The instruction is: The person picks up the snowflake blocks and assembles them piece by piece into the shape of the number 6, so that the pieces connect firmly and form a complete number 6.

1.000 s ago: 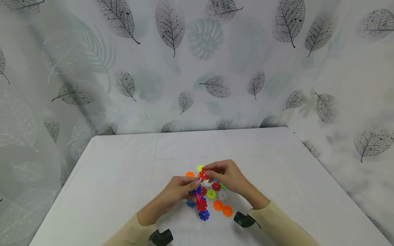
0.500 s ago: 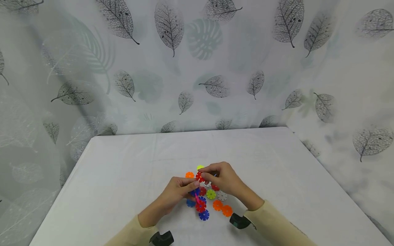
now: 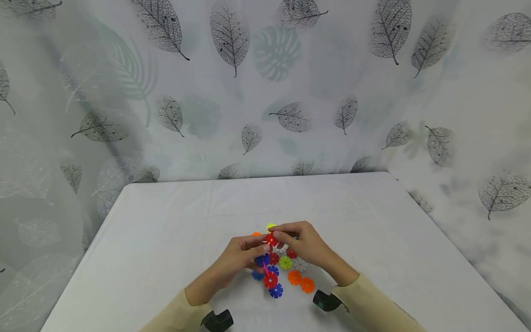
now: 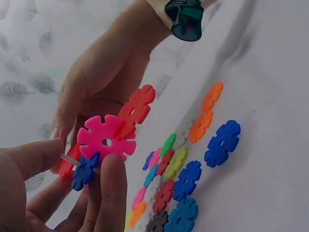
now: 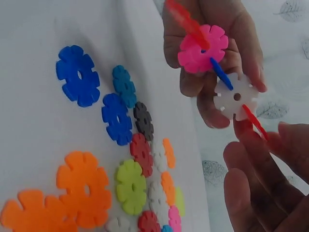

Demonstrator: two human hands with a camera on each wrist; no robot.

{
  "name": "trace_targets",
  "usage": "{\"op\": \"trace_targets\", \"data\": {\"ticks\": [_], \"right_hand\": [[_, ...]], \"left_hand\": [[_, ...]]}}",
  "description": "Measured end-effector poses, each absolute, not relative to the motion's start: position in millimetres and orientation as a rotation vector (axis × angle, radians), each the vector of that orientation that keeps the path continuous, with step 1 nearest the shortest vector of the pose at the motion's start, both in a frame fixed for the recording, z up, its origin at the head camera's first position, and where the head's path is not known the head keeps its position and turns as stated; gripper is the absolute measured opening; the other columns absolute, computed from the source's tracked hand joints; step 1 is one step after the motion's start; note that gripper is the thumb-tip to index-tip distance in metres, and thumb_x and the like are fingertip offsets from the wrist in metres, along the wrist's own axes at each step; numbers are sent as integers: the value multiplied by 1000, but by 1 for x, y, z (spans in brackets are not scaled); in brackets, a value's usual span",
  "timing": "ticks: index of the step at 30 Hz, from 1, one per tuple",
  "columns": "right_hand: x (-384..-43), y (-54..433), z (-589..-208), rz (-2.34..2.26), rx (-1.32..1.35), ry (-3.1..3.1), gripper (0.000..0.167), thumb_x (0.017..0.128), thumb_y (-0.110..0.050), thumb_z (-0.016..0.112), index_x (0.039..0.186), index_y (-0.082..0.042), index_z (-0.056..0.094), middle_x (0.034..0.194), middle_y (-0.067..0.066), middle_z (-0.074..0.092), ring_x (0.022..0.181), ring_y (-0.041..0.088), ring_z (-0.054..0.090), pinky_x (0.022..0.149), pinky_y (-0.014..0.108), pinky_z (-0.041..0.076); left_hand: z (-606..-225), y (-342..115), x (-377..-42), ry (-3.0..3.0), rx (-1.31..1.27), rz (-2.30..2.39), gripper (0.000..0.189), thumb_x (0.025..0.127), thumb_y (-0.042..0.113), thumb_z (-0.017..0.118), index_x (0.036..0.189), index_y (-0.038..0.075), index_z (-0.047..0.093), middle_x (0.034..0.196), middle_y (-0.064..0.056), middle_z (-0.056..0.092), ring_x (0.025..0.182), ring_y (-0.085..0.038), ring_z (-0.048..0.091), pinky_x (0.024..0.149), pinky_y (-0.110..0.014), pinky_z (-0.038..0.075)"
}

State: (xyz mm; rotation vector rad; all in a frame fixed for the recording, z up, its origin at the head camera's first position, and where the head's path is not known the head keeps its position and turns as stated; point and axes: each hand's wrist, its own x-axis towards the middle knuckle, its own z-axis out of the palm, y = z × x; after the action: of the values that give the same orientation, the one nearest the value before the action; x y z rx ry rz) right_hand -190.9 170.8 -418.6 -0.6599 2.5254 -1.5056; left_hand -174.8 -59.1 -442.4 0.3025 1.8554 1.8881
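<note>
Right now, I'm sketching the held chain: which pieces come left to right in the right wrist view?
Red notched plastic disc, pink notched plastic disc, blue notched plastic disc, white notched plastic disc, second red notched plastic disc.

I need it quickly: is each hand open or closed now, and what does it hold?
Left hand: closed, holding a white notched disc.
Right hand: closed, pinching a red notched disc at the white one's edge.

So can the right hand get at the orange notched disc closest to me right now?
Probably not immediately: the right hand is pinching a red notched disc, though the orange disc lies uncovered nearby.
</note>
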Motion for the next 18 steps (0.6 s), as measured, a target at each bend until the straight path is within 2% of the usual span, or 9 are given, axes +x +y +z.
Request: {"op": "trace_targets", "data": {"ticks": [4,8,12,18], "right_hand": [[-194,178,-420,-1586,-623,2540,35,104,-27,60,136,-14,66,115,5,71,96,32,68,74,49,60],[-198,190,-418,-1683,-594,2587,40,104,-22,59,143,-12,59,128,13,64,104,38,65,80,47,60],[-202,201,-414,-1727,-551,2658,44,104,-22,59,146,-13,54,129,14,62,105,37,67,80,42,60],[-206,216,-413,-1750,-431,2711,47,103,-25,62,147,-12,53,130,14,62,105,35,67,80,44,60]], "left_hand": [[-442,-59,-174,1882,276,1899,57,98,32,69,148,8,53,123,-13,66,103,-22,65,74,-38,61],[-441,-58,-175,1916,239,1902,61,98,34,69,151,13,49,119,-10,67,103,-22,64,73,-38,61],[-442,-57,-176,1924,218,1914,61,97,35,70,151,15,50,118,-9,66,101,-22,64,72,-39,61],[-444,-58,-176,1926,202,1959,59,96,35,71,148,13,54,119,-11,66,92,-23,68,72,-40,61]]}}
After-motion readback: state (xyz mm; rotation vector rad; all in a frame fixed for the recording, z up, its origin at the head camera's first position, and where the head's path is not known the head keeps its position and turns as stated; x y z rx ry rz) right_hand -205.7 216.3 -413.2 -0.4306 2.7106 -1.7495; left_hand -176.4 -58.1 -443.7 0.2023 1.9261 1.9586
